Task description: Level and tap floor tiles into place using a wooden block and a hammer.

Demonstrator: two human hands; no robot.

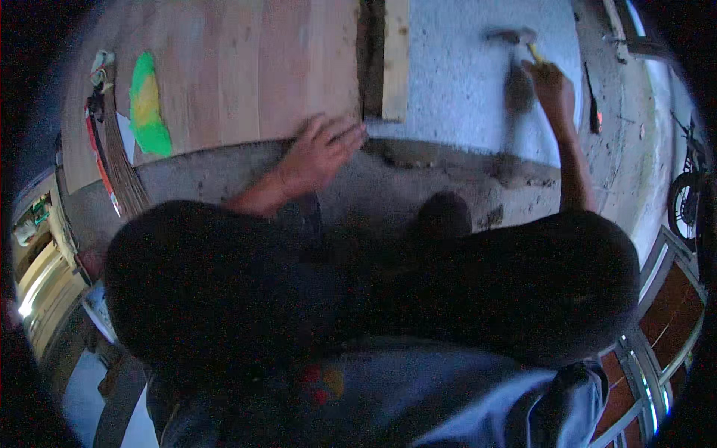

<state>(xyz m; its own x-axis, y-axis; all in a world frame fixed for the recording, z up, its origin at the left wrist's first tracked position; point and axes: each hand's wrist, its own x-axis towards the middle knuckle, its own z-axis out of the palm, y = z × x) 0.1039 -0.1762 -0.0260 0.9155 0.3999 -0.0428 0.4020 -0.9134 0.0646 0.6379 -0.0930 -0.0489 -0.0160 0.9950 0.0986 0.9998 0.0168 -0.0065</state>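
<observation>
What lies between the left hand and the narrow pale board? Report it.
Only a dark strip beside the planked panel shows between the left hand and narrow pale board; no object visibly blocks the way.

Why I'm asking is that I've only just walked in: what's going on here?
A person is working at floor level with both hands. The right hand grips a hammer over a pale speckled surface. The open left hand is at the near edge of the wood-look surface; blur hides whether it touches. A light wooden strip lies between the two surfaces, beside a dark gap.
</observation>
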